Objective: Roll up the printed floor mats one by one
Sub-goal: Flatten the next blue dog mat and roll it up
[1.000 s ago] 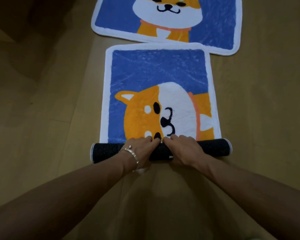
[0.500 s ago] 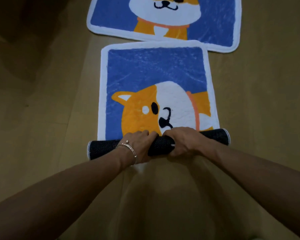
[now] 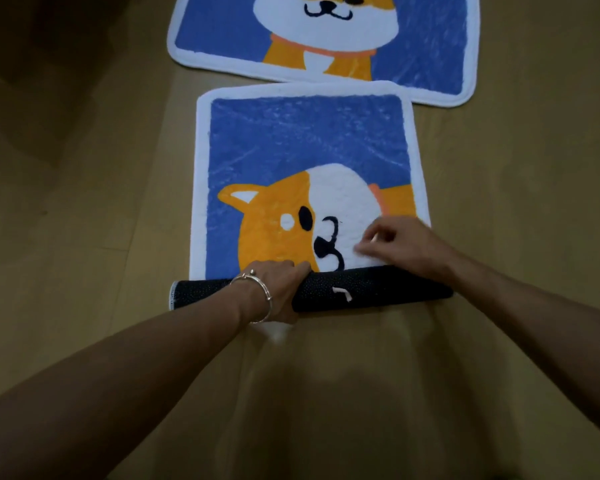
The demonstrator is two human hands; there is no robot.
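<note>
A blue floor mat (image 3: 305,143) with an orange and white dog print lies on the floor, its near end wound into a dark dotted roll (image 3: 371,289). My left hand (image 3: 278,289), with a bracelet at the wrist, grips the roll left of its middle. My right hand (image 3: 402,244) is lifted just beyond the roll's right part, over the white of the print, blurred, fingers loosely curled and holding nothing. A second mat (image 3: 430,36) with the same print lies flat farther away; the near mat's far edge overlaps it.
Bare wooden floor (image 3: 84,237) surrounds the mats on both sides and in front of me. A dark shadowed area (image 3: 32,46) lies at the far left.
The roll has advanced over more of the dog's face. My right hand has let go of the roll and lifted forward to the right; my left hand stays on it.
</note>
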